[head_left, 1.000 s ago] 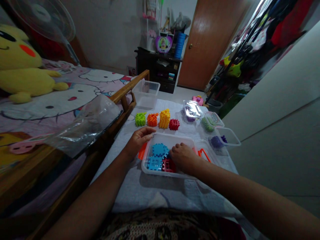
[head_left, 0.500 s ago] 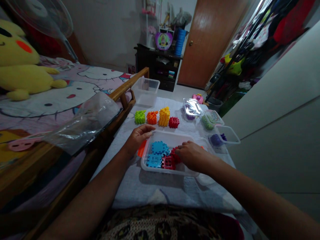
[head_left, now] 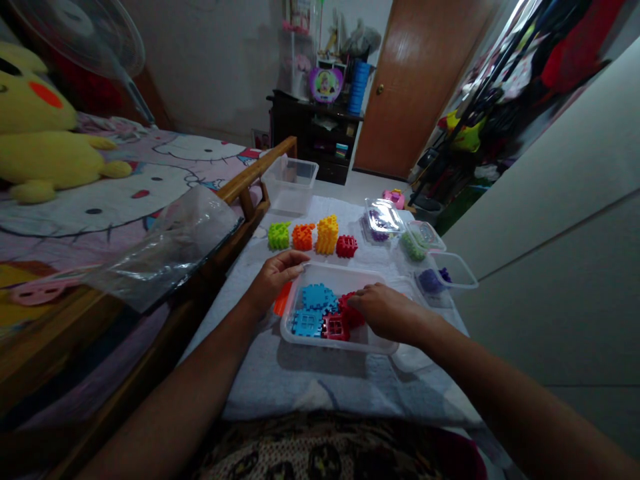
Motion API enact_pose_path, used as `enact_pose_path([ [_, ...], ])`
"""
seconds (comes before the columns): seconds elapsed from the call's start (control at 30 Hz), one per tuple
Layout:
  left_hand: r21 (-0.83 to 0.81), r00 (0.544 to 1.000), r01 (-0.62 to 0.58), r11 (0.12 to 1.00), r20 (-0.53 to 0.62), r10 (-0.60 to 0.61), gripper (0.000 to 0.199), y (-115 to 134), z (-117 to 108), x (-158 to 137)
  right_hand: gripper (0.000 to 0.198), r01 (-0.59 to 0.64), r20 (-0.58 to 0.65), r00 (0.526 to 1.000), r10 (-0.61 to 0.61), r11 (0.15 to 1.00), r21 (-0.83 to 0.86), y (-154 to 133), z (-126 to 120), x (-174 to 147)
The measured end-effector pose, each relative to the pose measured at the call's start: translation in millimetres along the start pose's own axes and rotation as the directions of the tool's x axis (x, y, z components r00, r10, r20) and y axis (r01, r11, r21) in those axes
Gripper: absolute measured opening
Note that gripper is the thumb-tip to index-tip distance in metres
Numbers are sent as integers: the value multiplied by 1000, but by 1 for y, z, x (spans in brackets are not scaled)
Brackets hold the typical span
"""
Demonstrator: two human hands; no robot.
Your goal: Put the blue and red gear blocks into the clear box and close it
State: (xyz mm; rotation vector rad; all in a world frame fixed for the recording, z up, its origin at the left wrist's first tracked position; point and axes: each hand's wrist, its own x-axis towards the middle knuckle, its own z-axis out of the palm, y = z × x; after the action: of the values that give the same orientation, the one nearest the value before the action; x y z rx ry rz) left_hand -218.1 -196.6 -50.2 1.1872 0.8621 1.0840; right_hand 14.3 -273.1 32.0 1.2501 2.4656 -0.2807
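Observation:
A clear plastic container (head_left: 345,345) sits in front of me, with blue interlocking tiles (head_left: 319,297) on its left side and red interlocking tiles (head_left: 336,327) beside them. My left hand (head_left: 280,271) pinches the container's far left corner between thumb and fingers. Inside the container, my right hand (head_left: 383,308) has its fingers closed at a red tile (head_left: 350,308), partly covering it. Part of an orange piece (head_left: 283,299) shows outside the container, below my left hand.
Beyond the container stand stacks of green (head_left: 279,235), orange (head_left: 303,237), yellow (head_left: 327,235) and red tiles (head_left: 347,247). Small clear boxes (head_left: 384,220) with purple and green pieces are at the right. An open clear bin (head_left: 291,187) stands at the far left, near the wooden bed rail (head_left: 260,170).
Both hands stay almost where they were. The right fingers shift slightly over the red tile in the container; the whole view moves a little.

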Motion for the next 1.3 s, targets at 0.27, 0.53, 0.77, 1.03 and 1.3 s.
enact_pose_path([
  [0.27, -4, 1000, -11, 1000, 24, 12, 26, -2, -3, 1, 39, -104, -400, 891, 217, 953, 285, 27, -19, -38],
  [0.53, -37, 1000, 24, 999, 16, -23, 28, -5, -3, 0, 18, -235, -495, 680, 541, 800, 552, 26, 30, -78],
  [0.77, -71, 999, 52, 996, 14, -52, 33, -4, -2, 0, 17, -205, -512, 575, 639, 718, 665, 20, 71, -68],
  [1.03, -108, 997, 70, 992, 19, -69, 33, -2, 0, 1, 15, -127, -646, 595, 479, 849, 513, 40, 16, -46],
  [1.3, -136, 997, 79, 988, 26, -76, 30, 0, 3, -3, 28, -232, -410, 849, 332, 933, 275, 108, -22, 59],
])
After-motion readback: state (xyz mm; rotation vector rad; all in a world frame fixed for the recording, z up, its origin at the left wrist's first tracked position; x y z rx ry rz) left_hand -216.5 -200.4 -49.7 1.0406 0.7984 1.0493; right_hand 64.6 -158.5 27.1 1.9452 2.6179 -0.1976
